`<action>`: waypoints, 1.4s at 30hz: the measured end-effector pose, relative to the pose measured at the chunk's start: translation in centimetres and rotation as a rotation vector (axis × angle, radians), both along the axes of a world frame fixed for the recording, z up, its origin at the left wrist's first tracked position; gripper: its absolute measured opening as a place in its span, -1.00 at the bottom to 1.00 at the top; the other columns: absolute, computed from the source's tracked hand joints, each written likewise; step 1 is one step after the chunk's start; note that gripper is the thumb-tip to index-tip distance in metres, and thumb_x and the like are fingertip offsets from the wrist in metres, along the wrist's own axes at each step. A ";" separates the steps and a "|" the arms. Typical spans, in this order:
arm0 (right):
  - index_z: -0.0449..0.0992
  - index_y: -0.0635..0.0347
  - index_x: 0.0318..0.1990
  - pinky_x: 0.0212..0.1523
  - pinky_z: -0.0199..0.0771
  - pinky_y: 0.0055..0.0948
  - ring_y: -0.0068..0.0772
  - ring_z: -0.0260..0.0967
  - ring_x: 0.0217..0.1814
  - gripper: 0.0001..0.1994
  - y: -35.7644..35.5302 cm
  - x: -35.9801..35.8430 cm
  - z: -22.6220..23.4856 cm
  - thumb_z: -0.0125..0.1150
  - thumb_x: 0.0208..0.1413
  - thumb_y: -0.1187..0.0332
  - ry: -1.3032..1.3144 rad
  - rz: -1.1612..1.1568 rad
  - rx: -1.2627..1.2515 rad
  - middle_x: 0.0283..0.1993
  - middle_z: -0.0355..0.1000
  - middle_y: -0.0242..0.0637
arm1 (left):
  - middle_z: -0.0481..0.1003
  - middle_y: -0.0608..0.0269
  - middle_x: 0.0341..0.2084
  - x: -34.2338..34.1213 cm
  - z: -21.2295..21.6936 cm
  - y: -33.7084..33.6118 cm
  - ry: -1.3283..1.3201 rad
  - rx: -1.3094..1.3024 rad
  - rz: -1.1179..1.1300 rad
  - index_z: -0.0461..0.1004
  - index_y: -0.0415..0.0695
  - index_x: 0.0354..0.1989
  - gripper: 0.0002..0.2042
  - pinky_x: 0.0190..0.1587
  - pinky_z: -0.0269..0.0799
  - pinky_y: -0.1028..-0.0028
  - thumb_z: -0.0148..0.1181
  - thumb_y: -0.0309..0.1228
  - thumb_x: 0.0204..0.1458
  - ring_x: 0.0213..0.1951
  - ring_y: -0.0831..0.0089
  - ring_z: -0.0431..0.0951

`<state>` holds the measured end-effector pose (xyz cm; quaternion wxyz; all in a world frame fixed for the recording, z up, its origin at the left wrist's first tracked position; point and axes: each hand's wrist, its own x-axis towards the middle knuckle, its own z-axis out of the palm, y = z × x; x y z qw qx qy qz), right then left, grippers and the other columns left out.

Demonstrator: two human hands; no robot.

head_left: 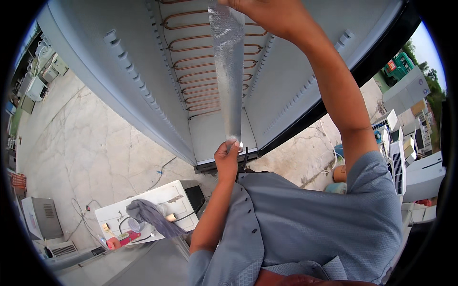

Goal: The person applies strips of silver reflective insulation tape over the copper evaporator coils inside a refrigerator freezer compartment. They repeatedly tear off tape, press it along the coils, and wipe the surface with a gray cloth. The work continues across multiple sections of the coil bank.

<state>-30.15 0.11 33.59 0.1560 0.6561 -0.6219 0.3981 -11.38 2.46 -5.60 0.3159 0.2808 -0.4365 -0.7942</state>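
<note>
The left hand (pixel 227 159) pinches the lower end of a silver foil tape strip (pixel 229 71) while the right hand (pixel 272 14) grips its top, stretched over the copper coil (pixel 195 71) inside the open cabinet (pixel 119 71), apparently not yet pressed down.

Perhaps a small red-and-yellow package (pixel 125 238) on the white appliance top (pixel 114 214), lower left.

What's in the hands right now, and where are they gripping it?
A strip of silver foil tape: the left hand pinches its lower end, the right hand holds its upper end, stretched over the copper coil.
</note>
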 end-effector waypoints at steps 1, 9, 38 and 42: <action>0.64 0.31 -0.20 -0.21 0.53 -0.32 -0.32 0.55 -0.30 -0.82 0.0 -1.1 -0.3 0.34 0.17 0.36 -0.024 -0.068 0.012 -0.33 0.61 -0.12 | 0.61 0.32 -0.40 0.4 -0.3 -0.6 0.015 0.075 0.022 0.61 -0.24 -0.16 -0.86 -0.29 0.46 0.58 0.33 -0.43 0.22 -0.40 0.60 0.54; 0.59 0.35 0.05 0.00 0.55 -0.42 -0.37 0.57 -0.03 -0.70 1.0 -12.1 -3.2 0.31 0.26 0.33 -0.328 -0.257 -0.074 -0.07 0.63 -0.16 | 0.54 0.35 -0.43 0.5 2.8 -8.1 0.086 0.062 0.317 0.60 -0.19 -0.22 -0.93 -0.39 0.41 0.57 0.32 -0.49 0.18 -0.45 0.60 0.46; 0.70 0.16 -0.20 -0.19 0.55 -0.15 -0.09 0.58 -0.30 -0.79 4.0 -9.1 2.0 0.28 0.15 0.25 0.144 -0.181 -0.013 -0.36 0.61 -0.11 | 0.36 -0.13 0.28 -21.0 9.9 -11.2 -0.090 -0.747 -0.116 0.25 -0.32 0.39 -0.28 0.30 0.33 0.21 0.42 -0.27 0.13 0.31 0.07 0.36; 0.70 0.16 -0.18 -0.17 0.55 -0.19 -0.11 0.58 -0.28 -0.78 3.2 -9.8 2.5 0.28 0.18 0.24 0.152 -0.182 -0.017 -0.34 0.62 -0.12 | 0.54 0.09 0.09 -18.7 6.2 -13.1 -0.020 -0.483 -0.283 0.43 -0.25 0.25 -0.50 0.14 0.48 0.36 0.38 -0.33 0.18 0.14 0.32 0.52</action>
